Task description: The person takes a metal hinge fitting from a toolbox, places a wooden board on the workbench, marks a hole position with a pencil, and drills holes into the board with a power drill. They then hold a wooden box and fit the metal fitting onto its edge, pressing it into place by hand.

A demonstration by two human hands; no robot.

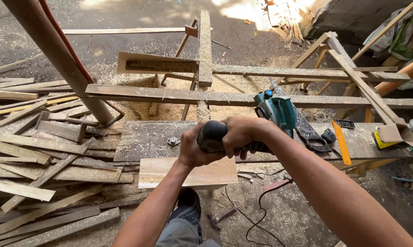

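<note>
Both hands are gripping a power tool. The left hand [193,148] is wrapping closed around the black rear handle of the teal tool [266,120], and the right hand [244,132] is clamping shut over the same handle just ahead of it. The tool is sitting above a pale board [170,173] lying on the workbench [142,139]. Its black cord [256,215] is trailing over the dusty floor, near a hammer [221,217]. Further right, an orange ruler [341,142] is lying on the bench. Scrap planks [37,151] are piling up at left.
</note>
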